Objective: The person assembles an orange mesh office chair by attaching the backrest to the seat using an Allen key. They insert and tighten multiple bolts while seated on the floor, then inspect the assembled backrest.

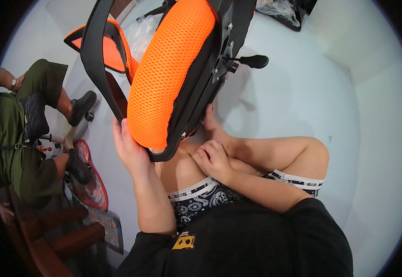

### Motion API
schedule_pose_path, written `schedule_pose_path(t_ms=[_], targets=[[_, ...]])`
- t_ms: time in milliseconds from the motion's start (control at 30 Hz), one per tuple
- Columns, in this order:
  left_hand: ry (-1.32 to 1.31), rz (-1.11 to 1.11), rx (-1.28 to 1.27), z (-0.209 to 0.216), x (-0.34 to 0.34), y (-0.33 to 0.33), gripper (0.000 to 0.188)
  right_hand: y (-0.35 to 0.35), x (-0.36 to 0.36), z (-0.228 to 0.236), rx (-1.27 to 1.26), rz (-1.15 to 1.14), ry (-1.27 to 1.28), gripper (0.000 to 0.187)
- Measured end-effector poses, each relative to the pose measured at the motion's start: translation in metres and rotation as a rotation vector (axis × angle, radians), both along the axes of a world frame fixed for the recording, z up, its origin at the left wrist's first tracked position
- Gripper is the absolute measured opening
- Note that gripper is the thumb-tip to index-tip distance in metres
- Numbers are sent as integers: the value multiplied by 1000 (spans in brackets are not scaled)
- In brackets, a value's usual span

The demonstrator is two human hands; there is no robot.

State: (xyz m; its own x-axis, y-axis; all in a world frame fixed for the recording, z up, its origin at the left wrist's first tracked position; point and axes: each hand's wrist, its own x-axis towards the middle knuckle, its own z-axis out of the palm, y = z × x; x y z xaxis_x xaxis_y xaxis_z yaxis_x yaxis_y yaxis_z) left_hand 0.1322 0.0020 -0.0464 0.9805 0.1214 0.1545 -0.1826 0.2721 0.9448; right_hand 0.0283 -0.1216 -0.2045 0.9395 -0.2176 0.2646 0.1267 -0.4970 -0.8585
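An office chair stands tilted in front of me, its bright orange mesh seat cushion [171, 69] turned on its side. My left hand [131, 145] grips the lower end of the chair by the black armrest loop [95, 55], thumb against the cushion edge. Metal brackets [224, 60] and a black paddle lever [254, 61] stick out from the underside on the right. My right hand [214, 159] rests on my bent leg, apart from the chair, with loosely bent fingers and nothing visible in it. The chair's top is cut off by the frame.
Another person in green clothes [7, 138] sits at the left, black shoes [83, 106] close to a red-rimmed board [103, 184]. Brown wooden furniture [76, 235] stands lower left. Behind the chair lie clear plastic wrap [141, 37] and another orange part [102, 51]; a plastic-wrapped black item [286, 16] is farther back.
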Motion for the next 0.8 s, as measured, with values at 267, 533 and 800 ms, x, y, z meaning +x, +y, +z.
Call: schedule_pose_path(t_ms=[267,533,800], targets=[[51,-34,-339,-12,-3,8,40,-66,1,-55,667,-146,708,20],[-579,-355,656,-63,-102,1,28,-72,-10,82,1023,341,522,57],[-170,-414,587,-58,-87,-32,23,-62,-21,118,289,518,149,85]])
